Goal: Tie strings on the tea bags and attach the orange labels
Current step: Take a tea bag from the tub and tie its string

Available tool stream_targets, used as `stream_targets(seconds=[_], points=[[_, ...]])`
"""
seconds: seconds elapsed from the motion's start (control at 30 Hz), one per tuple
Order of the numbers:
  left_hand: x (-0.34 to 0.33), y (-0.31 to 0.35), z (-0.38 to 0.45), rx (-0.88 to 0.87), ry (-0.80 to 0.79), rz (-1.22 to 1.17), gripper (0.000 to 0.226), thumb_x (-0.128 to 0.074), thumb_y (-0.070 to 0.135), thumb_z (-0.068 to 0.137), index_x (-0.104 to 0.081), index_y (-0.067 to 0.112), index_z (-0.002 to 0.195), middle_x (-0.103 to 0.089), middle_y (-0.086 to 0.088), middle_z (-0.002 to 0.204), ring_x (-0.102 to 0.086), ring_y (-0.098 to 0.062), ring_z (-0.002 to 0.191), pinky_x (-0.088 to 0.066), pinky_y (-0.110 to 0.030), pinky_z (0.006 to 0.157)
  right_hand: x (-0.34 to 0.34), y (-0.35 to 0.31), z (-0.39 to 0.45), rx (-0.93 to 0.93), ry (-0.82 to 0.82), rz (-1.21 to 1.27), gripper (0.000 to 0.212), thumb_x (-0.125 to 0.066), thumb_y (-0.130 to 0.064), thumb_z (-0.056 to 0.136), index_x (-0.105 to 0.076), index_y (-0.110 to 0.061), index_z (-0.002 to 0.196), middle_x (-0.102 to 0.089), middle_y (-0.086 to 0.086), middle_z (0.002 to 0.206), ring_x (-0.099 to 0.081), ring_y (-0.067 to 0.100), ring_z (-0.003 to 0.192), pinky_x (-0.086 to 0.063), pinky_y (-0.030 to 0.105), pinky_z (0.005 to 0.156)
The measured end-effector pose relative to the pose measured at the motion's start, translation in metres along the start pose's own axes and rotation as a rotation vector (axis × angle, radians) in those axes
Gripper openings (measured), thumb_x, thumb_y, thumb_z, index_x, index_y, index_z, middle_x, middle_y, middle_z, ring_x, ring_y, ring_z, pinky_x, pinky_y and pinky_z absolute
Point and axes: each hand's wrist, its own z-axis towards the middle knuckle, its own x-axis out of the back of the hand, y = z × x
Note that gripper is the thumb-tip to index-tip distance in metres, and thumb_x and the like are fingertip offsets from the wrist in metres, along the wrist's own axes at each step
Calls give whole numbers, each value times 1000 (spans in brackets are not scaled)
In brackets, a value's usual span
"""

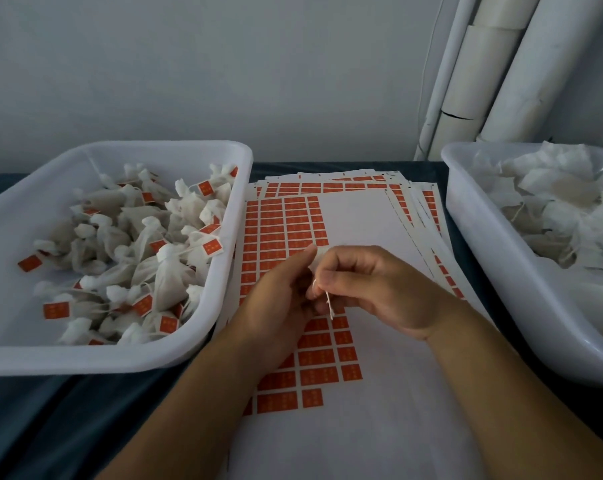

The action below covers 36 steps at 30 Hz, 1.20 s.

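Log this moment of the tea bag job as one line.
step: tying string | left hand: holds tea bag | right hand: pinches string | label: not yet on | sheet: under hands

Label sheets [362,216] centre on table [50,410]; tray of tied bags [23,216] left, tray of untied bags [473,216] right; hands over sheets.

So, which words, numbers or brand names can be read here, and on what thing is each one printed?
None can be read.
Orange labels on the sheet: faint pale marks, too blurred.
Labels on the tea bags in the left tray: the same, too small.
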Motion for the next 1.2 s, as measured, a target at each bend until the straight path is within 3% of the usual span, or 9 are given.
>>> stream_targets(seconds=[0.17,0.3,0.5,0.57,0.63,0.8,0.9,1.07,1.2], points=[[1,1,1,26,35,-137,35,-53,35,101,-77,12,111,-73,-13,115,-70,-24,107,-57,-36,91,1,5,2,-72,-14,-56,17,-60,-30,96,-75,-26,88,-74,2,94,-70,27,95,-59,38,95],[-1,6,-2,91,50,-355,39,-48,27,103,-57,6,135,-70,-12,127,-70,-23,115,-53,-41,98,4,5,3,-114,-16,53,20,-58,-30,95,-72,-25,82,-69,0,89,-62,21,85,-57,33,81],[3,11,-3,37,19,-394,52,-37,28,101,-40,-1,144,-66,-18,130,-61,-31,127,-44,-49,111,9,2,2,-100,44,323,28,-53,-26,100,-69,-17,80,-63,6,87,-58,13,69,-55,32,73],[5,9,-1,-11,36,-315,51,-38,36,103,-53,1,137,-69,-16,118,-65,-30,122,-49,-50,107,11,2,1,-117,101,439,29,-53,-26,103,-69,-15,81,-65,7,89,-61,13,71,-56,33,71],[5,7,1,-44,42,-221,48,-44,47,102,-77,13,103,-76,-9,108,-72,-25,108,-57,-45,97,14,4,1,-152,164,531,28,-55,-28,103,-69,-14,82,-65,6,88,-62,13,71,-57,32,71],[1,1,-8,-21,80,353,32,-63,53,90,-72,24,102,-78,5,90,-76,-12,84,-60,-28,69,17,6,2,-229,200,560,26,-59,-33,102,-72,-16,87,-64,1,82,-60,9,65,-55,27,66],[-2,-2,-10,-234,120,714,17,-64,34,97,-63,20,87,-62,13,58,-59,0,49,-45,-10,49,16,5,2,-216,181,513,25,-59,-35,103,-74,-19,91,-64,-2,81,-58,7,65,-54,23,64],[-6,-6,-6,-403,245,972,19,-61,33,98,-59,21,85,-58,3,82,-58,-9,65,-42,-11,53,16,3,0,-181,167,308,27,-59,-34,103,-76,-20,88,-66,-1,80,-56,8,64,-48,20,57],[-7,-10,-3,-400,280,1128,24,-55,45,98,-56,30,80,-53,12,88,-53,-9,74,-34,-9,58,15,1,-3,-161,128,79,24,-60,-31,102,-76,-16,92,-69,0,79,-56,8,61,-46,19,53]])
